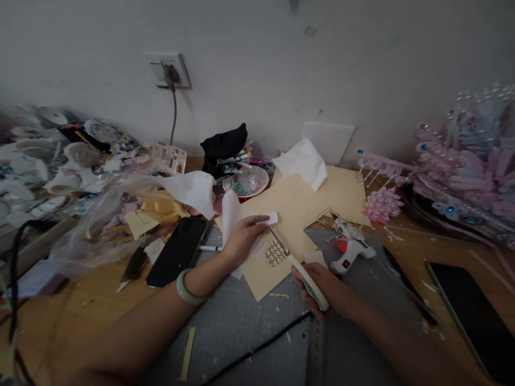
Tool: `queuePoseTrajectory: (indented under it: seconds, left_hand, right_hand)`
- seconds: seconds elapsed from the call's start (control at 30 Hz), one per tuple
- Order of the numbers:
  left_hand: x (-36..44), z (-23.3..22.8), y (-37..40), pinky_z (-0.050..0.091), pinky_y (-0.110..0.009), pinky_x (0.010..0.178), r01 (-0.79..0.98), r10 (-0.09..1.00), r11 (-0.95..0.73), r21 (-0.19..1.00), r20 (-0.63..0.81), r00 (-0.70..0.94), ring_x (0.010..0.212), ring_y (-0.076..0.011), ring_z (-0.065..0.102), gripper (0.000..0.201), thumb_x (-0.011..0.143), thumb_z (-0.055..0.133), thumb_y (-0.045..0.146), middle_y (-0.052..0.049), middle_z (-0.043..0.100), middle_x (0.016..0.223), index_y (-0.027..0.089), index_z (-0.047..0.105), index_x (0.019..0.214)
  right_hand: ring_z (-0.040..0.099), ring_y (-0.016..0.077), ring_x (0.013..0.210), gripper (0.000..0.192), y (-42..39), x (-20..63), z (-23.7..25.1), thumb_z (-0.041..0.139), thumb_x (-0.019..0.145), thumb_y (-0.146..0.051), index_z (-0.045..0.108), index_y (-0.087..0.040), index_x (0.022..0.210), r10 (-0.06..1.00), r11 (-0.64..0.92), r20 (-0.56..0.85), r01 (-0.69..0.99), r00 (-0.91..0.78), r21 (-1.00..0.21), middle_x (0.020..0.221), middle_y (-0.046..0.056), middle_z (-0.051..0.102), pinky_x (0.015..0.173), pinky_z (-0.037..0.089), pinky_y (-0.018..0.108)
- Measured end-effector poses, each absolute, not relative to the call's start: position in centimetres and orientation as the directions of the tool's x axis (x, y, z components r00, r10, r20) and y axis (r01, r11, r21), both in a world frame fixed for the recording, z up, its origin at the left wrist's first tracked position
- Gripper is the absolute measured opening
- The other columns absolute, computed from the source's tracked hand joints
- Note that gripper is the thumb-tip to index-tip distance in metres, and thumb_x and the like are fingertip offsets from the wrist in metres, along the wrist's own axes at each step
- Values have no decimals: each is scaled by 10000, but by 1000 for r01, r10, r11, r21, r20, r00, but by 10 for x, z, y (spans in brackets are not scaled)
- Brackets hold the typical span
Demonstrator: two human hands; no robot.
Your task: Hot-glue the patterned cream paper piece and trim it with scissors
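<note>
My left hand [243, 238] pinches a soft white sheet [230, 212], tissue or thin fabric, whose narrow end [273, 217] sticks out past the fingertips. White-handled scissors [301, 272] are gripped in my right hand [316, 287], with the blades pointing up and left to the white end at my left fingers. Whether the blades touch the sheet is hard to make out. Beneath them lies yellowish card [259, 281] with a dark honeycomb pattern [276, 253] drawn or lying on it. A small cut piece [279, 295] rests just below the card.
A grey cutting mat [237, 332] carries a steel ruler [316, 348] and a black cable [257, 348]. To the right are a white glue gun [352, 254], a phone [475, 316] and pink beaded ornaments [462, 177]. Another phone [177, 252], a craft knife [132, 265] and cluttered spools [76, 161] lie left.
</note>
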State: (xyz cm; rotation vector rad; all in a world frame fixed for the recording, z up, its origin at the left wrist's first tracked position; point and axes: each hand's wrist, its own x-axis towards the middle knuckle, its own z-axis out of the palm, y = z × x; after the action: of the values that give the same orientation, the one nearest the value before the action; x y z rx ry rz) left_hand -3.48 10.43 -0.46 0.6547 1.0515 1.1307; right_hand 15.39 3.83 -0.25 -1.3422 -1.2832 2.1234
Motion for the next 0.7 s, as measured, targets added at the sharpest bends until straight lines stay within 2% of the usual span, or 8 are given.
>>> queuePoseTrajectory:
  seconds: [0.23,0.47,0.6,0.7]
  left_hand:
    - [-36,-8,105,410,-204,581,-393,951,302,868,-303,62,596,-95,551,243,583,679,173,-9,624,638,140,640,821]
    - [-36,-8,105,398,-205,560,-379,944,327,866,-318,87,573,-102,561,270,578,681,181,-2,629,625,159,619,841]
    - [-36,-8,105,386,-206,524,-341,941,338,877,-321,107,543,-105,557,273,570,690,187,-1,632,632,163,615,831]
    - [-36,-7,104,374,-203,500,-336,942,336,880,-316,113,518,-102,549,267,581,684,186,2,631,627,167,610,837]
  right_hand:
    - [429,78,254,481,41,153,8,434,690,-642,443,-165,628,608,-597,-555,134,-568,-791,351,-62,447,242,226,157]
    - [429,88,248,502,41,151,13,422,661,-664,463,-164,675,593,-600,-589,186,-549,-778,327,-66,425,231,179,160]
    - [431,77,253,470,40,149,12,438,670,-639,438,-171,635,626,-593,-605,203,-493,-779,344,-67,431,234,180,152]
    - [430,84,239,475,41,148,8,460,650,-649,416,-178,609,602,-601,-633,245,-487,-761,328,-69,433,221,186,156]
